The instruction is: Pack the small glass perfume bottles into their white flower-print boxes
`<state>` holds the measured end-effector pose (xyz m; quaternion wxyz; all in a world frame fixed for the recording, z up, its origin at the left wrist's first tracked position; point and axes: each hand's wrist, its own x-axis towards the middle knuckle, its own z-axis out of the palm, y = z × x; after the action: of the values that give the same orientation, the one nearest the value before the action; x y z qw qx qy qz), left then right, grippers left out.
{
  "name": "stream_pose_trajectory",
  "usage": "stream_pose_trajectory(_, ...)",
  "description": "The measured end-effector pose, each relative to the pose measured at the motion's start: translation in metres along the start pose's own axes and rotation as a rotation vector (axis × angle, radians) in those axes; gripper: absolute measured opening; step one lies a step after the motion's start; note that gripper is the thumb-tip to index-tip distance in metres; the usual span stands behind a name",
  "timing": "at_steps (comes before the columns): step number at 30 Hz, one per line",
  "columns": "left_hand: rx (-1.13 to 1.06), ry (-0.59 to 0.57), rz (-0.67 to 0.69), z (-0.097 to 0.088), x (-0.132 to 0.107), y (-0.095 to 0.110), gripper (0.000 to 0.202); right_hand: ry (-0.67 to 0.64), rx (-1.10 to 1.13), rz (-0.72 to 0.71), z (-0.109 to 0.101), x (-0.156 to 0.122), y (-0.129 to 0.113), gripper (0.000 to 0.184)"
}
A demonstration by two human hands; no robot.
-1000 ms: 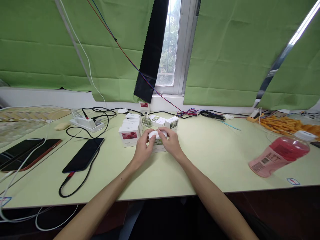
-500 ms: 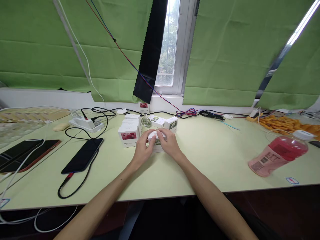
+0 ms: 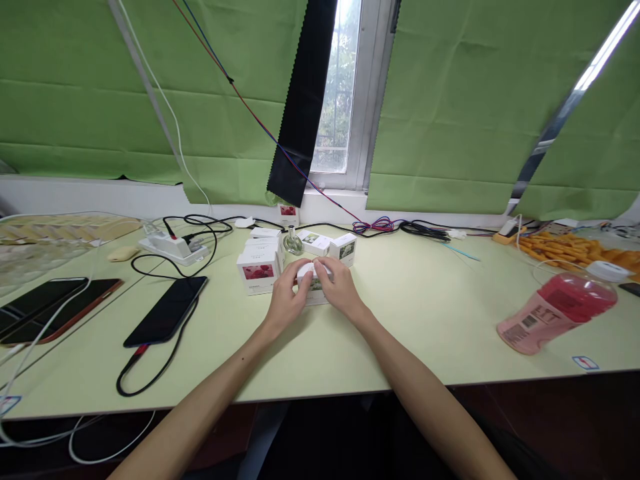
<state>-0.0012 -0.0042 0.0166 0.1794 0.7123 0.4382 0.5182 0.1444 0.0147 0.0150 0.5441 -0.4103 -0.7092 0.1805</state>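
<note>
Both my hands meet at the middle of the pale green table on a small white box (image 3: 313,287) with a greenish picture on its front. My left hand (image 3: 286,299) grips the box's left side. From the right, the fingers of my right hand (image 3: 340,288) press on the white flap at its top. Just left of my hands stands a white box with a red flower picture (image 3: 256,273). Behind it lie more small white boxes (image 3: 264,235), a round glass bottle (image 3: 293,243) and two further white boxes (image 3: 343,248).
A black phone (image 3: 167,309) on a cable lies to the left, with two more phones (image 3: 50,308) further left and a white power strip (image 3: 169,245) behind. A pink bottle (image 3: 555,308) lies on its side at right. Orange snacks (image 3: 570,248) sit far right. Cables run along the windowsill.
My right hand's fingers have drawn in a little over the box's top flap. Otherwise both hands stay on the box in the same place.
</note>
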Motion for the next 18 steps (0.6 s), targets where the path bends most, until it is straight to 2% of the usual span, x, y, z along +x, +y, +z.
stream_pose_trajectory(18,0.006,-0.006,0.000,0.0004,0.0005,-0.0026,0.037,-0.006,-0.005,0.014,0.0009,0.0007,0.0021,0.034)
